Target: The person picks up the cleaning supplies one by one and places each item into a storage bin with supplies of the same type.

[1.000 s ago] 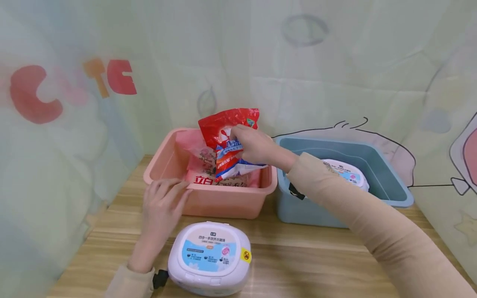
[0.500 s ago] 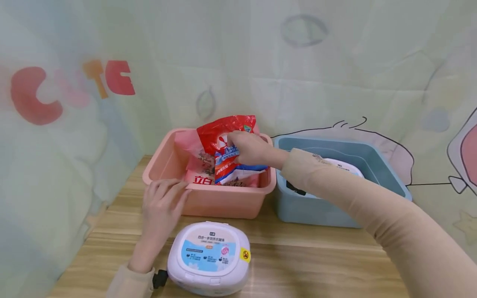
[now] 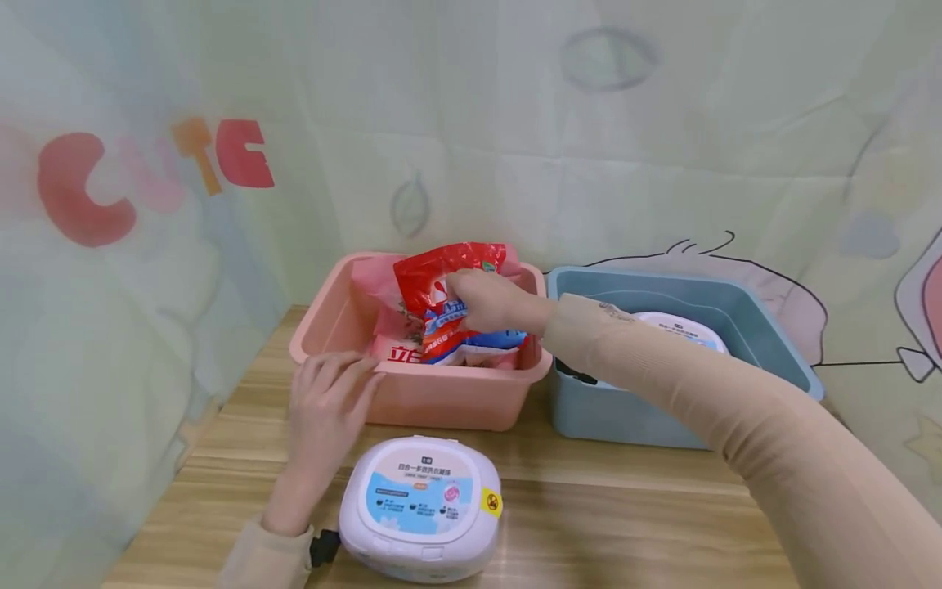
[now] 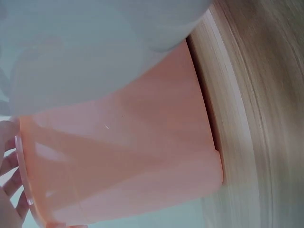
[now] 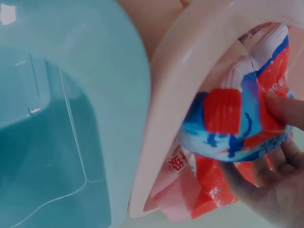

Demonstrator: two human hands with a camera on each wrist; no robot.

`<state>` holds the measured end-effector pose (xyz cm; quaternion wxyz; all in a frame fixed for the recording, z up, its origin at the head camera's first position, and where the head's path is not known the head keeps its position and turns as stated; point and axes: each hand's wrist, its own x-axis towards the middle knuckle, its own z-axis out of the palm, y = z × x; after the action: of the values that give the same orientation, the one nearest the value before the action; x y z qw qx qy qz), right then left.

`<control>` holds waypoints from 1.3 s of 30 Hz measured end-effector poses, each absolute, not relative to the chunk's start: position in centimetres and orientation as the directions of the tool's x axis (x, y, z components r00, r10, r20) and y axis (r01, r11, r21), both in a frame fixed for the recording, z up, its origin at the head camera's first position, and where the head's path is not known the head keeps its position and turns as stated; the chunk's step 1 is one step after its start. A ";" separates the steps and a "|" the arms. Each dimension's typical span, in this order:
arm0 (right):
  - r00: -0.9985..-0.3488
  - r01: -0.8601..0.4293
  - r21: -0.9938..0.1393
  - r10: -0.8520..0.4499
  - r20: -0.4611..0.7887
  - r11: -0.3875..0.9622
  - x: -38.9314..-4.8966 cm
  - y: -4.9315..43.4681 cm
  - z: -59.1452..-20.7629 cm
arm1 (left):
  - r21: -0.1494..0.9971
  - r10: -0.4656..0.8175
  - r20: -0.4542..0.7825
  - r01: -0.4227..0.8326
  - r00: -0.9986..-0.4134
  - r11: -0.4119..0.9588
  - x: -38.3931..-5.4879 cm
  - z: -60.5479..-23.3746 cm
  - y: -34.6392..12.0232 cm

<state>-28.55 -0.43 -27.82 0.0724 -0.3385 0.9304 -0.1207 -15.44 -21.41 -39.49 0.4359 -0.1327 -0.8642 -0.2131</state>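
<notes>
My right hand (image 3: 489, 303) grips a red and blue laundry detergent bag (image 3: 441, 331), which sits tilted partly inside the pink bin (image 3: 434, 401). In the right wrist view the thumb lies on one side of the bag (image 5: 223, 111) and the fingers on the other. Under it in the bin lies a pink detergent bag (image 3: 386, 323), partly covered. My left hand (image 3: 327, 409) holds the bin's front left rim, its fingers hooked over the edge. In the left wrist view those fingers (image 4: 13, 178) show at the rim.
A white tub with a blue label (image 3: 419, 503) stands on the wooden table (image 3: 611, 515) in front of the pink bin. To the right, a blue bin (image 3: 625, 421) holds a similar white tub (image 3: 680, 327), partly behind the right sleeve. A printed curtain (image 3: 471, 123) hangs behind.
My right hand has lowered the red and blue detergent bag deeper into the pink bin. The left hand stays at the rim.
</notes>
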 end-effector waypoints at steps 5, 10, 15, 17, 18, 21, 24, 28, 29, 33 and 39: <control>-0.764 -0.601 -0.269 -0.640 -0.081 0.752 -28.5 -0.4 -27.7 | 0.247 0.042 0.823 0.423 -0.566 0.872 -15.5 -39.3 -21.2; -0.764 -0.602 -0.251 -0.639 -0.096 0.758 -28.5 -0.4 -27.8 | 0.244 0.045 0.830 0.434 -0.556 0.867 -15.4 -39.2 -21.0; -0.746 -0.617 -0.221 -0.651 -0.139 0.755 -28.4 -0.4 -28.3 | 0.242 0.050 0.827 0.433 -0.560 0.868 -15.4 -39.3 -20.9; -0.730 -0.643 -0.189 -0.668 -0.141 0.742 -28.5 -0.4 -28.5 | 0.243 0.051 0.822 0.431 -0.567 0.869 -15.5 -39.4 -21.0; -0.724 -0.656 -0.173 -0.677 -0.132 0.735 -28.5 -0.4 -28.4 | 0.243 0.054 0.819 0.429 -0.572 0.870 -15.5 -39.4 -21.0; -0.707 -0.694 -0.115 -0.703 -0.071 0.710 -28.7 -0.4 -27.8 | 0.238 0.062 0.810 0.424 -0.583 0.874 -15.6 -39.3 -21.1; -0.704 -0.705 -0.091 -0.709 -0.028 0.703 -28.8 -0.6 -27.0 | 0.233 0.065 0.812 0.424 -0.580 0.875 -15.7 -39.3 -21.2; -0.713 -0.687 -0.116 -0.696 -0.086 0.718 -28.6 -0.4 -26.7 | 0.229 0.064 0.820 0.429 -0.568 0.874 -15.9 -39.4 -21.2; -0.715 -0.681 -0.125 -0.692 -0.100 0.722 -28.6 -0.4 -26.8 | 0.230 0.064 0.821 0.430 -0.568 0.873 -15.9 -39.4 -21.2; -0.724 -0.664 -0.142 -0.679 -0.125 0.734 -28.5 0.0 -26.9 | 0.234 0.064 0.822 0.438 -0.566 0.868 -16.0 -39.5 -21.1; -0.704 -0.679 -0.151 -0.695 -0.146 0.719 -28.6 0.5 -26.4 | 0.219 0.077 0.835 0.457 -0.545 0.862 -16.0 -39.4 -21.0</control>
<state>-28.61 0.53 -26.43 0.0967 -0.3725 0.9220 -0.0428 -16.05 -20.95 -39.38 0.4505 -0.1563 -0.8533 -0.2109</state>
